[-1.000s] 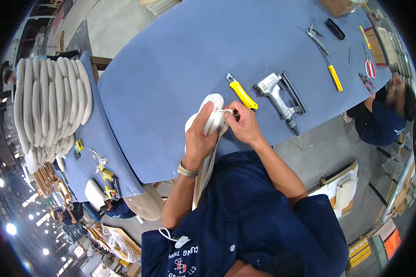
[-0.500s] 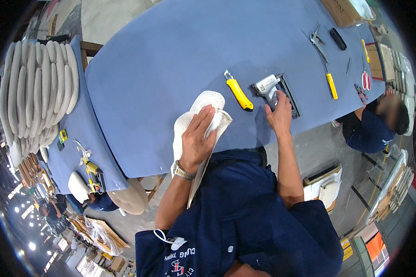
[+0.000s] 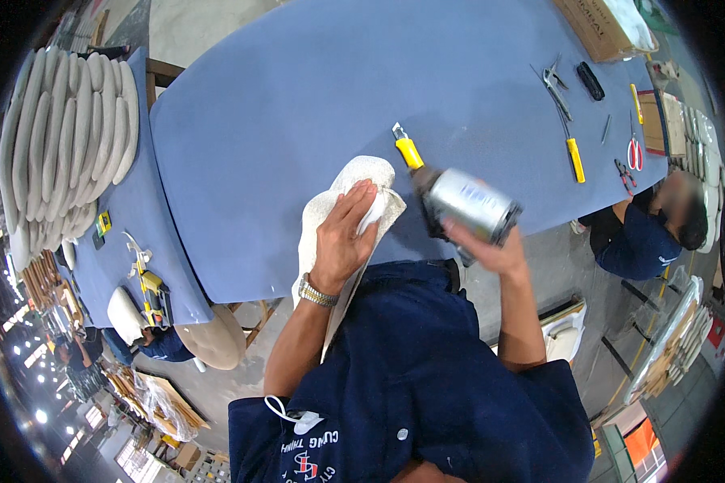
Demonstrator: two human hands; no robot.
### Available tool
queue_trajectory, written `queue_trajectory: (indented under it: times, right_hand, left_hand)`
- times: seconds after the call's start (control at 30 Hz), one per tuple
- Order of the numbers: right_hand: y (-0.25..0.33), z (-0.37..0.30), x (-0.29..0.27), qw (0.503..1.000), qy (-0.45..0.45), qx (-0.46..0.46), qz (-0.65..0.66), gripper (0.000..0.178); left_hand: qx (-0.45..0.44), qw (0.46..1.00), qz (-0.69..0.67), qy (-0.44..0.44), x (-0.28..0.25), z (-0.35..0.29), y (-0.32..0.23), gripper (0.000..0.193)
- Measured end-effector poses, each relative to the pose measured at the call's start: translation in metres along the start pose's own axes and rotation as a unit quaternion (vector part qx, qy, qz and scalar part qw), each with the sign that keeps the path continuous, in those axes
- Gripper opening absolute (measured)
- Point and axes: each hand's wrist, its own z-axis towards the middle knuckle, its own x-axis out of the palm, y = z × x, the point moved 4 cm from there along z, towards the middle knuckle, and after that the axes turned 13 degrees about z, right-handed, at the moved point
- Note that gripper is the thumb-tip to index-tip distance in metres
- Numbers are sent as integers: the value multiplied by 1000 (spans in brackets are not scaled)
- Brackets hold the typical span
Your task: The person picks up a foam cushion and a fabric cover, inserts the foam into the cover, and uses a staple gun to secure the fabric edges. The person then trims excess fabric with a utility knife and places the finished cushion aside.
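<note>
My left hand (image 3: 345,237) lies flat, fingers stretched, on a cream fabric-covered pad (image 3: 314,216). The pad rests over the table's near edge, its lower end against my body, with a fabric fold beside my thumb. My right hand (image 3: 491,248) is closed around a grey and black staple gun (image 3: 471,201), lifted off the table and blurred by motion. Its nose points toward the pad's right side. A yellow utility knife (image 3: 408,150) lies just beyond, its blade out and its rear end hidden behind the gun.
The blue-covered table (image 3: 298,88) bears a yellow-handled screwdriver (image 3: 575,161), pliers (image 3: 555,88), red-handled scissors (image 3: 635,153) and a cardboard box (image 3: 600,30) at the right. Grey cushions (image 3: 68,133) are stacked at the left. A co-worker (image 3: 640,237) sits beyond the right edge.
The staple gun has been picked up from the table by my right hand and turned, its nose now toward the pad. My left hand stays on the pad.
</note>
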Motion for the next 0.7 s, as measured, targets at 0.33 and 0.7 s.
queue_trajectory:
  times: [0.33, 0.7]
  right_hand:
    - [-17, 2, 42, 998, 35, -51, -23, 63]
    - [-31, 7, 46, 996, 46, -52, -58, 61]
  left_hand:
    - [-8, 1000, -20, 5, -1, 2, 3, 54]
    - [-25, 999, -19, 13, -8, 11, 5, 52]
